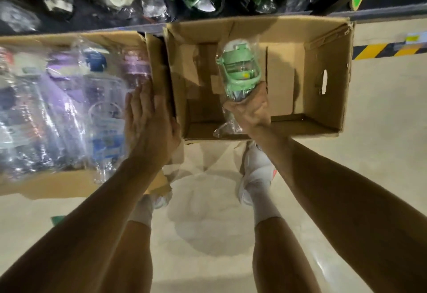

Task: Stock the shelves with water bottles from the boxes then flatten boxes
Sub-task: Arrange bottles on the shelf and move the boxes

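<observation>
Two corrugated cardboard boxes sit on the smooth pale floor [381,131] below the shelf [381,14]. Your right hand [251,110] has its fingers curled round the lower body of a green-capped water bottle [238,71] in crinkly clear film, over the open right box [323,62], cap pointing away. Your left hand [147,126] lies flat, fingers straight, at the left box [69,186] wall beside glossy wrapped bottles [69,108].

No writing is being shown sharply enough to be read. A blue label [106,142] is being carried by a wrapped bottle [104,110] in the left box [57,187], but its print is being lost to blur. A small yellow tag [412,38] beside the black-and-yellow warning stripe [379,50] at the far right is likewise being left illegible.
</observation>
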### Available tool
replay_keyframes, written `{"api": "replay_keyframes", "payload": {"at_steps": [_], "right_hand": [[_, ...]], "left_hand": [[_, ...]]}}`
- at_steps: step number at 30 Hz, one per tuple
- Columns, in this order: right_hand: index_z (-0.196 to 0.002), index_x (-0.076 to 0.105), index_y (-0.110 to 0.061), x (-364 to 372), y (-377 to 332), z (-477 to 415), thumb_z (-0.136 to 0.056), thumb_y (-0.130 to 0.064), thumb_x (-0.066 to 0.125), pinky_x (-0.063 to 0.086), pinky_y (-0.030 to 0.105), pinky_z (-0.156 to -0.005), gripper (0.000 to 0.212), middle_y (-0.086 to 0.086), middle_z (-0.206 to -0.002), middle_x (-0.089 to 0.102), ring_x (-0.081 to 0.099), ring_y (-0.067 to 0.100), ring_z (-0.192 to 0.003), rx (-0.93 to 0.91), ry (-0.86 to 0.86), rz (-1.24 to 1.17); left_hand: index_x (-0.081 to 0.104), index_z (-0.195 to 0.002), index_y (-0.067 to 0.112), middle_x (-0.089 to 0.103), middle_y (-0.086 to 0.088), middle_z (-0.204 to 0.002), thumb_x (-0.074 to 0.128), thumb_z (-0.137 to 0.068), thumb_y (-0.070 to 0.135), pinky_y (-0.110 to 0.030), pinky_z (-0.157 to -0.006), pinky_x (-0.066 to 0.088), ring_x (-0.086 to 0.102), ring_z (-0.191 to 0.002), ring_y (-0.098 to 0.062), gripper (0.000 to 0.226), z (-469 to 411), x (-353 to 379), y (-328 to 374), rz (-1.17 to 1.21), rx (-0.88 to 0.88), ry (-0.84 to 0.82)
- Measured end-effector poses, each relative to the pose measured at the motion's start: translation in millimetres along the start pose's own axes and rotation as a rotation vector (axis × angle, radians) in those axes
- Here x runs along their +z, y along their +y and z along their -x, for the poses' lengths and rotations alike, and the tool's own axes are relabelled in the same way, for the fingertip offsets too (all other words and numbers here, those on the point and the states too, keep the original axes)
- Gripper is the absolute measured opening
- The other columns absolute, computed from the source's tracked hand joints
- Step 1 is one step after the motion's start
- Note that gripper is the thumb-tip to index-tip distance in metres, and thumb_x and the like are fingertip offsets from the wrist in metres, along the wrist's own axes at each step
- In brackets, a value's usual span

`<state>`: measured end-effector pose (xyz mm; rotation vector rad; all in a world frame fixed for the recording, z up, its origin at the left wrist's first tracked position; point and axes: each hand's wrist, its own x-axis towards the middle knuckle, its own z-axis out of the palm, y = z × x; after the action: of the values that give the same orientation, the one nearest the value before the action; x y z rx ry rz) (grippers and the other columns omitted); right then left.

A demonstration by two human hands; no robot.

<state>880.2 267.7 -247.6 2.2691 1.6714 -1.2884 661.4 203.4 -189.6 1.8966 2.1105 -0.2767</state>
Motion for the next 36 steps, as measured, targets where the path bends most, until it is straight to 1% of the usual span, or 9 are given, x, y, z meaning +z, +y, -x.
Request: {"api": "replay_keyframes", "payload": {"at_steps": [4, 8, 13, 18, 25, 29, 31, 34, 36], "right_hand": [[-0.129, 0.037, -0.03, 8, -29, 33, -0.057, -0.056, 0.083, 0.06, 0.037, -0.087, 0.089, -0.008, -0.119, 0.057, 0.059, 0.01, -0.107, 0.046, 0.073, -0.263], [-0.127, 0.036, -0.038, 17, -54, 60, -0.058, -0.054, 0.084, 0.059, 0.039, -0.089, 0.086, -0.01, -0.122, 0.056, 0.058, 0.01, -0.109, 0.069, 0.017, -0.356], [-0.13, 0.035, -0.035, 30, -74, 86, -0.055, -0.057, 0.08, 0.062, 0.043, -0.086, 0.09, -0.009, -0.123, 0.057, 0.06, 0.016, -0.11, 0.052, 0.01, -0.357], [-0.132, 0.036, -0.03, 33, -85, 98, -0.056, -0.044, 0.085, 0.061, 0.041, -0.087, 0.091, -0.007, -0.123, 0.057, 0.06, 0.017, -0.112, 0.025, 0.011, -0.36], [-0.136, 0.041, -0.017, 6, -108, 102, -0.06, -0.033, 0.092, 0.062, 0.031, -0.086, 0.093, 0.001, -0.122, 0.063, 0.066, 0.019, -0.108, 0.026, -0.025, -0.454], [-0.139, 0.047, -0.006, -37, -129, 136, -0.074, 0.002, 0.088, 0.063, 0.032, -0.079, 0.078, 0.01, -0.12, 0.069, 0.072, 0.027, -0.104, -0.043, -0.098, -0.595], [-0.138, 0.048, -0.008, -67, -149, 164, -0.077, 0.014, 0.081, 0.063, 0.036, -0.082, 0.073, 0.004, -0.119, 0.07, 0.071, 0.023, -0.108, -0.098, -0.145, -0.686], [-0.13, 0.051, -0.017, -118, -194, 204, -0.076, 0.017, 0.076, 0.061, 0.025, -0.075, 0.068, -0.011, -0.104, 0.07, 0.072, 0.006, -0.099, -0.133, -0.232, -0.618], [-0.131, 0.052, -0.018, -149, -225, 234, -0.071, 0.006, 0.081, 0.061, 0.028, -0.075, 0.071, -0.012, -0.105, 0.071, 0.071, 0.006, -0.097, -0.183, -0.25, -0.565]], "left_hand": [[0.032, -0.158, 0.005, 0.036, -0.024, -0.16, 0.037, -0.098, 0.046, -0.053, -0.128, 0.018, 0.029, -0.152, -0.041, 0.072, 14, -31, -13, 0.045, -0.09, 0.111], [0.027, -0.16, 0.003, 0.028, -0.026, -0.164, 0.057, -0.102, 0.031, -0.051, -0.126, 0.022, 0.028, -0.152, -0.041, 0.072, 33, -40, -46, -0.029, -0.234, 0.189], [0.02, -0.158, 0.003, 0.036, -0.027, -0.155, 0.078, -0.084, 0.054, -0.06, -0.111, 0.042, 0.04, -0.14, -0.046, 0.107, 45, -38, -65, 0.18, -0.523, -0.009], [0.035, -0.138, 0.008, 0.044, -0.017, -0.134, 0.077, -0.079, 0.068, -0.049, -0.087, 0.051, 0.047, -0.12, -0.035, 0.094, 27, -36, -73, 0.274, -0.602, -0.057], [0.038, -0.142, 0.006, 0.04, -0.018, -0.139, 0.086, -0.072, 0.061, -0.046, -0.108, 0.043, 0.041, -0.13, -0.037, 0.101, 10, -63, -75, 0.5, -0.691, -0.224], [0.044, -0.133, 0.012, 0.051, -0.013, -0.127, 0.087, -0.066, 0.059, -0.045, -0.095, 0.053, 0.05, -0.119, -0.032, 0.093, 33, -106, -78, 0.704, -0.699, -0.201], [0.041, -0.13, 0.015, 0.055, -0.007, -0.117, 0.089, -0.068, 0.052, -0.042, -0.085, 0.055, 0.056, -0.107, -0.027, 0.087, 49, -142, -80, 0.817, -0.716, -0.18], [0.044, -0.135, 0.02, 0.059, 0.001, -0.115, 0.089, -0.064, 0.049, -0.04, -0.085, 0.058, 0.064, -0.105, -0.023, 0.089, 79, -212, -84, 1.002, -0.792, -0.21], [0.046, -0.142, 0.023, 0.058, 0.005, -0.123, 0.093, -0.068, 0.028, -0.033, -0.099, 0.055, 0.061, -0.118, -0.012, 0.088, 106, -264, -89, 1.161, -0.702, -0.287]]}}
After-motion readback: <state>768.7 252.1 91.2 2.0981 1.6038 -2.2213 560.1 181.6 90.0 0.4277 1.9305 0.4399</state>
